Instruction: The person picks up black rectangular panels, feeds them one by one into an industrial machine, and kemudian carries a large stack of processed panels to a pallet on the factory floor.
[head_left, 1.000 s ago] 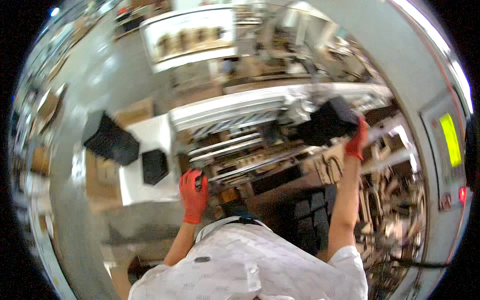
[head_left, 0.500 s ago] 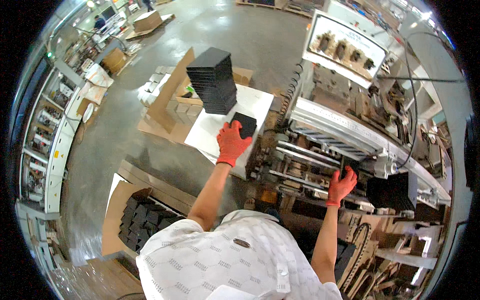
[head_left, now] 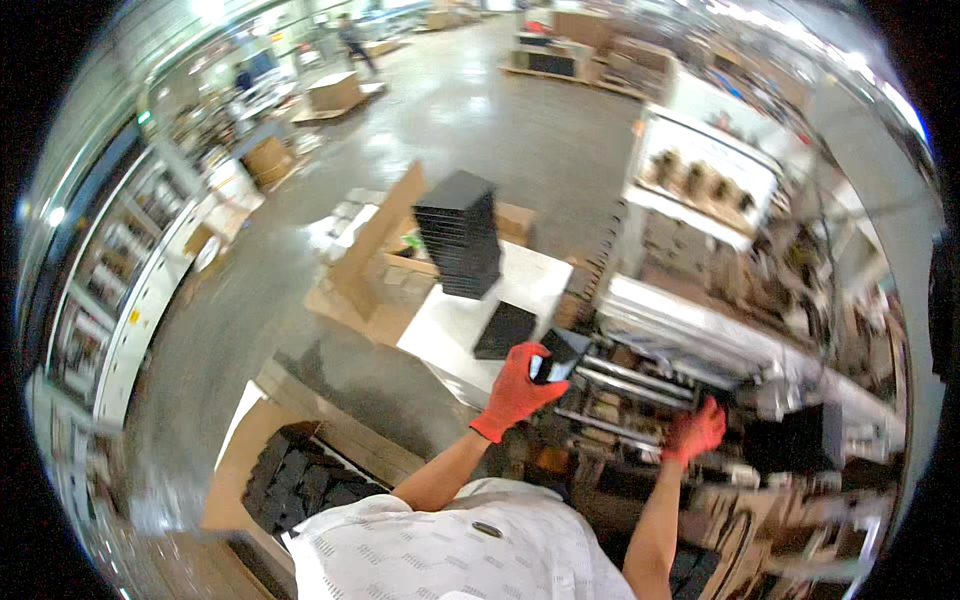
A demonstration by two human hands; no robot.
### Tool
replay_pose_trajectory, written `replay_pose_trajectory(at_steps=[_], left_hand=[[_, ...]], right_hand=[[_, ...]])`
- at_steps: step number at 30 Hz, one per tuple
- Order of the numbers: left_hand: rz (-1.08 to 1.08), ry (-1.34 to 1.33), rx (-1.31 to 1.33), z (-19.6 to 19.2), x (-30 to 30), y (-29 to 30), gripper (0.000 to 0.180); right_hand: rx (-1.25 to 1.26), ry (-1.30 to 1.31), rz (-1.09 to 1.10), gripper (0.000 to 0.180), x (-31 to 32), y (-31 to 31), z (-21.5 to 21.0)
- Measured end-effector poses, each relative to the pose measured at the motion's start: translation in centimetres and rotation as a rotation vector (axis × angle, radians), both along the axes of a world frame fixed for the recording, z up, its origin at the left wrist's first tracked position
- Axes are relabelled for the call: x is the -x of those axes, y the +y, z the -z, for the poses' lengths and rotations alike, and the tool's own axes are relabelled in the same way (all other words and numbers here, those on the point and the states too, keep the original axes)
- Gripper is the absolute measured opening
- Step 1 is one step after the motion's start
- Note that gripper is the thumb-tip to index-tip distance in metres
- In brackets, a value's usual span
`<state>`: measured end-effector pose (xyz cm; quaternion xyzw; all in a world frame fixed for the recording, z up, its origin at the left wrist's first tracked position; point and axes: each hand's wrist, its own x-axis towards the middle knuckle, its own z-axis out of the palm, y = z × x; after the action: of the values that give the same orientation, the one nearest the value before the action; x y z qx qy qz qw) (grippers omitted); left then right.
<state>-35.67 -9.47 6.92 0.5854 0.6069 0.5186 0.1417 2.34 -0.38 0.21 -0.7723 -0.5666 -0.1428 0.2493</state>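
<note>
My left hand (head_left: 520,392), in a red glove, is closed on a black box-like piece (head_left: 566,350) with a pale, shiny side. It holds the piece tilted between the white board and the machine rails. Just behind it, a flat black square piece (head_left: 505,331) lies on the white board (head_left: 440,335). A tall stack of black flat pieces (head_left: 458,235) stands on the same board. My right hand (head_left: 694,433), also red-gloved, is at the right end of the metal rails (head_left: 635,385). Blur hides its fingers and anything in them.
A large machine (head_left: 690,320) fills the right side, with a dark block (head_left: 795,440) near its front. An open carton (head_left: 235,470) of black pieces stands at lower left. Another carton (head_left: 375,265) sits behind the board. A distant person (head_left: 354,42) is on the floor.
My left hand has come off the white board toward the rails, now gripping a black piece. My right hand stays by the rails. The whole view has shifted, showing more of the far floor.
</note>
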Motion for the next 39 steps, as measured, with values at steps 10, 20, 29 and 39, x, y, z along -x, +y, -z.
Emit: replay_pose_trajectory(at_steps=[10, 20, 29, 39], left_hand=[[0.494, -0.57, 0.258, 4.4, -7.3, 0.3, 0.044], [0.517, 0.084, 0.037, 6.0, -16.0, 3.8, 0.058], [0.369, 0.167, 0.144, 6.6, -27.9, 7.8, 0.057], [0.337, 0.378, 0.247, 5.5, -35.3, 10.0, 0.049]], right_hand=[[-0.058, -0.096, 0.03, 0.031, -1.2, 1.0, -0.3], [-0.042, -0.128, -0.046, 0.028, -1.4, 0.0, -0.5], [-0.292, 0.217, 0.004, 0.032, -2.6, -5.8, -7.7], [-0.601, 0.209, 0.247, 0.029, -7.5, -15.7, -10.8]])
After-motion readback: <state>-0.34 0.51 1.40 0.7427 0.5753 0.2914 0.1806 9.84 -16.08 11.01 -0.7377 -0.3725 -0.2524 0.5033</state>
